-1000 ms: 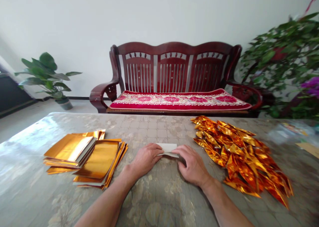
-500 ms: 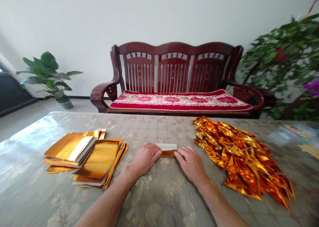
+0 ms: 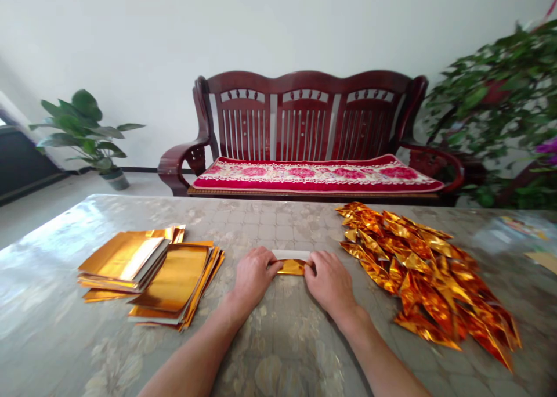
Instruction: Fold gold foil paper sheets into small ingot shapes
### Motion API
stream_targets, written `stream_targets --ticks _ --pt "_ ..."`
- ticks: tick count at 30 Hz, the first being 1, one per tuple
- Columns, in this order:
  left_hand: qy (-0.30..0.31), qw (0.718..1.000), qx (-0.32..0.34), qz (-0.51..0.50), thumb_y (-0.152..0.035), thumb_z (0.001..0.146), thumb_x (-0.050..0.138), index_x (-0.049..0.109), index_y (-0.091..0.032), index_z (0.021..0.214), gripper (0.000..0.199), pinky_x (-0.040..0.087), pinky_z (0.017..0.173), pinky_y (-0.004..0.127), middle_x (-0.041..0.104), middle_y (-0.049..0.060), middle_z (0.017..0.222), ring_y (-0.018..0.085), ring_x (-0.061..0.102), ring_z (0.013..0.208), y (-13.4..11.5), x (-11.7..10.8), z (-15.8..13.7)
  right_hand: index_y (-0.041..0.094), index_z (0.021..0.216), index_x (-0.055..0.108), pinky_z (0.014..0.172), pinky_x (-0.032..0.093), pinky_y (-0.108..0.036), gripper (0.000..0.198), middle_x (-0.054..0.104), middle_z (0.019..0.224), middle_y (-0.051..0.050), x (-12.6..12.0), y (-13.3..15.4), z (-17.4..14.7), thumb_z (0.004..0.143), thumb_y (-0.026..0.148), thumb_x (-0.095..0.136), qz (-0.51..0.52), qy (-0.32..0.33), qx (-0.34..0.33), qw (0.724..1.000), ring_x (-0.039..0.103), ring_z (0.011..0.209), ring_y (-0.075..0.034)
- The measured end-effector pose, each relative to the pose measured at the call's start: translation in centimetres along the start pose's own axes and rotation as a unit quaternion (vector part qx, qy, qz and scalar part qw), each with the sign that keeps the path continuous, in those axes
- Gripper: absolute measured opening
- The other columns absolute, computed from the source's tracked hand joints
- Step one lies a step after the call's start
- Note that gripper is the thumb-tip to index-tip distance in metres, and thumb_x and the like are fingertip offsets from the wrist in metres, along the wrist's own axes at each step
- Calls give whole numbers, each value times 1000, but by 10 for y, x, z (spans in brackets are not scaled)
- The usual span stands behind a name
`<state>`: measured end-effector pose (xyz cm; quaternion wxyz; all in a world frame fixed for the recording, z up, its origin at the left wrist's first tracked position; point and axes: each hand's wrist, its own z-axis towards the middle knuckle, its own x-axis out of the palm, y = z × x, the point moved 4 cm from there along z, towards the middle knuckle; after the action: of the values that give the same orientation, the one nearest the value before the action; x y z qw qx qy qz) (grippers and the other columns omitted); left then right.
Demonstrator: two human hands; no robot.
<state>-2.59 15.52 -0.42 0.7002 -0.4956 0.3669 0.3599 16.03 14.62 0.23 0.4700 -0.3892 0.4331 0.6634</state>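
Note:
A sheet of gold foil paper lies at the middle of the table between my hands, its near edge rolled over so the gold side shows, with a pale strip behind it. My left hand grips the left end of the roll, thumb pointing inward. On the right end, my right hand closes with thumb and curled fingers. To the left sit stacks of flat gold foil sheets. A heap of folded, pointed gold foil pieces spreads to the right.
The table has a patterned, shiny cover. Clear plastic packaging rests at its right side. Beyond the far edge stands a dark wooden bench with a red floral cushion. Potted plants flank the bench.
The near edge of the foil sheet has turned further over, showing brighter gold and a narrower pale strip. My fingers have curled tighter around both ends.

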Motion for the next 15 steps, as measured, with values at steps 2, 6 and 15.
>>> stream_targets --ticks 2,6,15 --pt "-1 1000 -11 10 -36 86 67 68 -22 75 18 37 72 25 67 0 82 16 60 83 1 0 1 22 76 58 71 29 -30 10 64 83 -1 0 1 -1 86 19 59 -10 -2 -12 1000 52 82 -19" --pt "-2 999 -31 26 -37 83 70 67 -23 74 18 36 71 25 66 -1 82 15 60 83 1 2 3 23 77 60 72 29 -30 17 64 86 -2 0 3 -2 91 31 58 -13 -2 -28 1000 52 83 -19" --pt "12 996 -86 27 -36 86 64 66 -21 74 19 36 71 25 65 0 83 16 60 82 -1 -5 2 22 74 59 70 29 -31 17 64 83 -2 2 1 1 89 30 61 -16 8 2 1000 52 82 -19"
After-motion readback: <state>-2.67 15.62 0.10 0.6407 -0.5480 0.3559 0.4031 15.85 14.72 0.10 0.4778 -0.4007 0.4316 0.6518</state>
